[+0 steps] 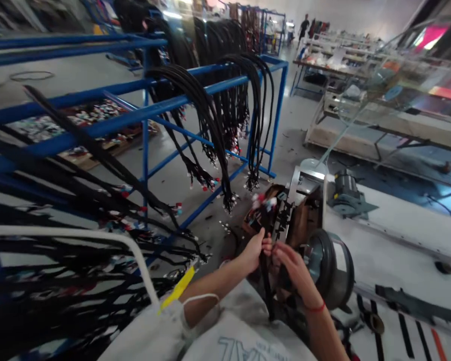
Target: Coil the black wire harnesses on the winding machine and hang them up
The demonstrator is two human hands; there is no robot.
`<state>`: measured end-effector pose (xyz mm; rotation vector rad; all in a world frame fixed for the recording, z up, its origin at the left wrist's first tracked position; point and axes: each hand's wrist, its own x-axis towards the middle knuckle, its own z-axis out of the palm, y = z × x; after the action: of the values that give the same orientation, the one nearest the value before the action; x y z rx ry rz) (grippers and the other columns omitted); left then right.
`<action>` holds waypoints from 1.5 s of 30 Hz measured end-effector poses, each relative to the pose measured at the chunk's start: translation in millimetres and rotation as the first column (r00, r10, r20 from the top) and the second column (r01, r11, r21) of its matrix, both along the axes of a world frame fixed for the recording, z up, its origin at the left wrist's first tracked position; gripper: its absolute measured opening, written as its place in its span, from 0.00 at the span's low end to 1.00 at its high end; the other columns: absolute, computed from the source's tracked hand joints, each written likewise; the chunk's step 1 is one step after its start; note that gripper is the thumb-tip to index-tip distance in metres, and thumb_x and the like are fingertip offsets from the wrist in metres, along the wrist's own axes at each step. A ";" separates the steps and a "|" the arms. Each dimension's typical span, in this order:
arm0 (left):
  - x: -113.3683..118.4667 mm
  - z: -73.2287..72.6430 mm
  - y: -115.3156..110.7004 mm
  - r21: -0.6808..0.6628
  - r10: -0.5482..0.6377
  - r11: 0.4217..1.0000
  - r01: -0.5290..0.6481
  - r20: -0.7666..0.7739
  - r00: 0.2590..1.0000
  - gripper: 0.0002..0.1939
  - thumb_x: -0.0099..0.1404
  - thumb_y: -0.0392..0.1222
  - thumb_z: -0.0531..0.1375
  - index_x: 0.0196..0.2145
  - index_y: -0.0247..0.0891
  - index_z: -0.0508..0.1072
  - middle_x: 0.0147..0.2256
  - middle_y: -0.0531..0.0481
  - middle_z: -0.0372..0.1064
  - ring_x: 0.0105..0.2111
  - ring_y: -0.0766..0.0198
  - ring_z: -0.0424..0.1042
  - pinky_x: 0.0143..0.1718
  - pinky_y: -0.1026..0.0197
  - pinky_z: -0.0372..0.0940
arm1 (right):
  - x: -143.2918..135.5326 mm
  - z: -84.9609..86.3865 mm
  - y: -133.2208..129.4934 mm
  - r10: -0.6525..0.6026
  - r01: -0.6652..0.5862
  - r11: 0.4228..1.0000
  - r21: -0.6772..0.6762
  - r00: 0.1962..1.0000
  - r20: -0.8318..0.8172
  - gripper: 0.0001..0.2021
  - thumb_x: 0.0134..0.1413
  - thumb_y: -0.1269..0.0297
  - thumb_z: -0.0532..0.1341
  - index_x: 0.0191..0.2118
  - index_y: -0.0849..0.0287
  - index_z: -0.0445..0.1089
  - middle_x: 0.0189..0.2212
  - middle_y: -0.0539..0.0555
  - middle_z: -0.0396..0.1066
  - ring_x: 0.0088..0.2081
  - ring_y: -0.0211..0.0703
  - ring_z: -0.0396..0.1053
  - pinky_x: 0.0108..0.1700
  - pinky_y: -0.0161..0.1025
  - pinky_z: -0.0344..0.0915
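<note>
In the head view, my left hand (256, 249) is closed around a black wire harness (266, 288) in front of my body. The harness hangs down toward my lap, and red and white connectors at its upper end (265, 201) are smeared by motion. My right hand (290, 260), with a red string at the wrist, is beside the left one. Its fingertips are pressed together near the harness; what they pinch is too small to make out. Just beyond both hands is a metal machine frame (285, 208) with dark clips along it.
On the left, blue racks (218, 89) carry many black harnesses (206, 100) with connectors hanging low. A white curved tube (108, 234) crosses nearby. To my right are a black-rimmed wheel (336, 271), a motor (348, 193) and a white bench (402, 235). Worktables (334, 70) stand farther back.
</note>
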<state>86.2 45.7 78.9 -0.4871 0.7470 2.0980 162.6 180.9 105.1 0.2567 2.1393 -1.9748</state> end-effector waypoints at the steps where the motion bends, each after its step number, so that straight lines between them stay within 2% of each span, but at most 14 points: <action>1: -4.1 17.5 5.1 0.045 -0.115 0.992 0.119 -0.075 0.990 0.20 0.68 0.56 0.56 0.29 0.36 0.62 0.20 0.64 0.38 0.15 0.77 0.37 0.15 0.75 0.43 | -2.2 8.0 4.0 -0.099 0.098 0.994 -0.047 0.994 -0.041 0.28 0.48 0.39 0.64 0.45 0.57 0.72 0.44 0.59 0.73 0.49 0.53 0.69 0.55 0.50 0.64; 3: -10.6 50.6 17.6 0.127 -0.429 0.880 0.457 -0.201 0.881 0.19 0.66 0.55 0.58 0.30 0.36 0.64 0.19 0.63 0.40 0.15 0.77 0.36 0.14 0.74 0.42 | -8.1 31.0 14.0 -0.182 0.157 0.975 -0.158 0.970 -0.158 0.24 0.46 0.41 0.67 0.41 0.55 0.72 0.41 0.58 0.74 0.49 0.52 0.70 0.55 0.50 0.64; 6: -11.9 85.1 38.7 0.161 -0.785 0.536 0.829 -0.265 0.559 0.15 0.65 0.52 0.59 0.30 0.37 0.65 0.19 0.60 0.45 0.15 0.74 0.39 0.12 0.71 0.39 | -14.1 71.2 31.4 -0.171 0.004 0.950 -0.312 0.843 -0.510 0.19 0.42 0.44 0.70 0.30 0.54 0.71 0.28 0.53 0.72 0.38 0.47 0.73 0.44 0.46 0.70; 11: -4.1 109.9 51.5 0.242 -0.906 0.220 0.945 -0.307 0.290 0.14 0.63 0.51 0.61 0.29 0.38 0.65 0.20 0.59 0.44 0.14 0.74 0.38 0.11 0.71 0.36 | -1.1 113.6 32.6 -0.488 0.106 0.861 -0.498 0.450 -0.748 0.24 0.48 0.45 0.68 0.20 0.54 0.58 0.07 0.36 0.41 0.08 0.29 0.44 0.18 0.28 0.57; 17: -17.3 110.6 54.0 0.090 -0.913 -0.005 0.996 -0.408 0.032 0.19 0.65 0.58 0.55 0.27 0.40 0.61 0.19 0.60 0.39 0.14 0.73 0.35 0.11 0.71 0.35 | 1.6 123.4 1.1 -0.556 0.456 0.821 -0.343 0.507 -0.659 0.33 0.44 0.31 0.63 0.15 0.55 0.52 0.05 0.37 0.39 0.07 0.29 0.42 0.19 0.33 0.61; 19: -17.7 106.6 59.3 0.016 -0.909 -0.007 1.000 -0.417 0.000 0.20 0.68 0.58 0.50 0.27 0.40 0.59 0.19 0.60 0.40 0.14 0.72 0.35 0.11 0.70 0.36 | -4.9 124.6 -5.7 -0.608 0.553 0.768 -0.322 0.474 -0.637 0.33 0.44 0.33 0.63 0.14 0.55 0.51 0.06 0.38 0.42 0.08 0.30 0.45 0.20 0.34 0.63; 24: -20.1 93.4 66.0 -0.434 -0.745 0.503 0.747 -0.656 0.120 0.11 0.67 0.49 0.57 0.33 0.39 0.63 0.24 0.54 0.55 0.21 0.68 0.56 0.21 0.68 0.52 | -25.9 104.5 -7.0 -0.875 0.966 0.156 -0.207 0.038 -0.482 0.16 0.51 0.52 0.67 0.25 0.59 0.67 0.13 0.41 0.58 0.15 0.31 0.58 0.28 0.34 0.65; 26: -28.0 85.3 61.8 -0.545 -0.716 0.558 0.626 -0.698 0.031 0.08 0.64 0.43 0.60 0.33 0.39 0.65 0.26 0.53 0.59 0.24 0.66 0.61 0.25 0.67 0.54 | -26.4 91.3 2.2 -0.915 0.984 0.056 -0.171 -0.019 -0.404 0.15 0.49 0.53 0.68 0.32 0.61 0.69 0.15 0.41 0.60 0.18 0.32 0.61 0.27 0.33 0.64; 29: -50.1 72.7 47.9 -0.597 -0.682 0.406 0.692 -0.702 -0.205 0.11 0.65 0.45 0.58 0.28 0.39 0.65 0.22 0.54 0.59 0.22 0.67 0.60 0.23 0.67 0.54 | -10.0 83.3 18.1 -0.981 0.935 0.047 -0.351 -0.024 -0.195 0.18 0.49 0.52 0.68 0.38 0.60 0.67 0.19 0.41 0.60 0.19 0.31 0.61 0.27 0.31 0.64; 33: -96.7 61.3 26.8 -0.536 -0.689 -0.010 0.844 -0.608 -0.394 0.15 0.63 0.49 0.60 0.22 0.39 0.67 0.17 0.55 0.60 0.15 0.69 0.56 0.16 0.68 0.51 | 13.1 75.9 5.6 -0.999 0.819 -0.029 -0.572 0.001 0.052 0.18 0.52 0.49 0.67 0.36 0.58 0.64 0.19 0.40 0.57 0.16 0.26 0.53 0.20 0.25 0.58; 37: -144.0 55.6 5.3 -0.498 -0.620 -0.420 0.758 -0.453 -0.641 0.09 0.55 0.42 0.67 0.21 0.39 0.74 0.16 0.53 0.65 0.12 0.67 0.58 0.10 0.66 0.47 | 12.6 33.3 -45.7 -0.841 0.804 0.119 -0.582 0.393 0.372 0.18 0.55 0.50 0.65 0.32 0.61 0.65 0.14 0.39 0.52 0.12 0.24 0.42 0.15 0.23 0.48; 39: -159.8 53.8 -6.2 -0.489 -0.576 -0.530 0.693 -0.393 -0.717 0.07 0.56 0.43 0.66 0.23 0.39 0.76 0.16 0.53 0.65 0.11 0.67 0.56 0.10 0.66 0.47 | 12.3 5.8 -63.6 -0.638 0.756 0.177 -0.630 0.576 0.511 0.18 0.58 0.50 0.62 0.31 0.63 0.66 0.14 0.39 0.51 0.12 0.24 0.40 0.15 0.23 0.47; 42: -167.8 48.3 -19.2 -0.588 -0.619 -0.445 0.676 -0.343 -0.706 0.10 0.59 0.46 0.64 0.24 0.39 0.76 0.16 0.54 0.63 0.12 0.67 0.55 0.13 0.65 0.48 | 15.0 -29.4 -60.6 -0.586 0.750 0.109 -0.652 0.579 0.568 0.19 0.61 0.50 0.60 0.30 0.63 0.65 0.15 0.39 0.49 0.12 0.23 0.38 0.15 0.22 0.46; 45: -155.8 34.0 -20.2 -0.751 -0.675 -0.132 0.647 -0.410 -0.613 0.13 0.61 0.47 0.61 0.22 0.40 0.75 0.18 0.53 0.66 0.16 0.65 0.60 0.19 0.65 0.54 | 12.9 -53.2 -25.3 -0.830 0.822 0.074 -0.565 0.365 0.422 0.19 0.61 0.49 0.59 0.28 0.59 0.62 0.15 0.39 0.49 0.12 0.25 0.41 0.15 0.23 0.49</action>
<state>-69.6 25.4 112.9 1.2269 1.1165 0.3262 175.5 155.6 51.9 1.6402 0.8746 -3.1832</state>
